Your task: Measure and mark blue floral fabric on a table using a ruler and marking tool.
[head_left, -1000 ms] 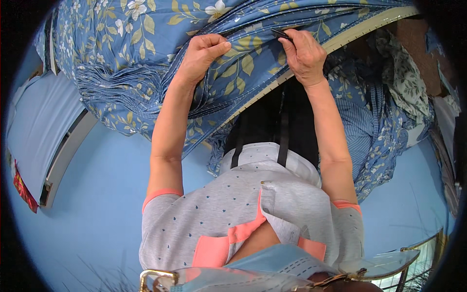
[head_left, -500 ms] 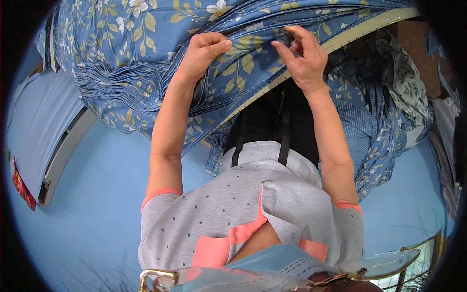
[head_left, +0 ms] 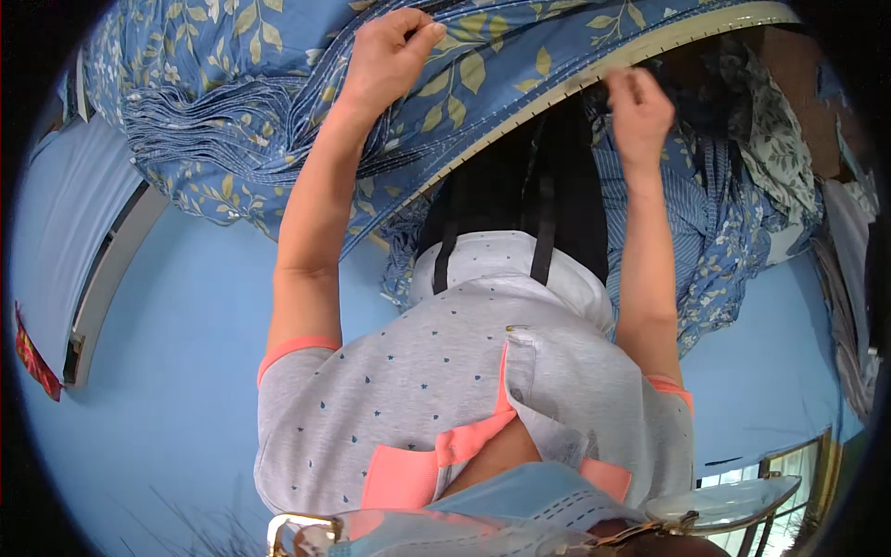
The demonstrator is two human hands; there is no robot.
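in front, blue fabric [head_left: 501, 88] slants up rightward, left fingers [head_left: 423, 37] pinching it, right fingers [head_left: 647, 90] half-curled, hold unclear.

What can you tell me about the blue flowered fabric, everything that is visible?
The blue fabric looks thin, printed with white flowers and yellow-green leaves. It lies spread out, with many narrow folds gathered at left; its top runs out of view. The left hand appears to pinch it. A pale strip with dark marks runs along its near side.
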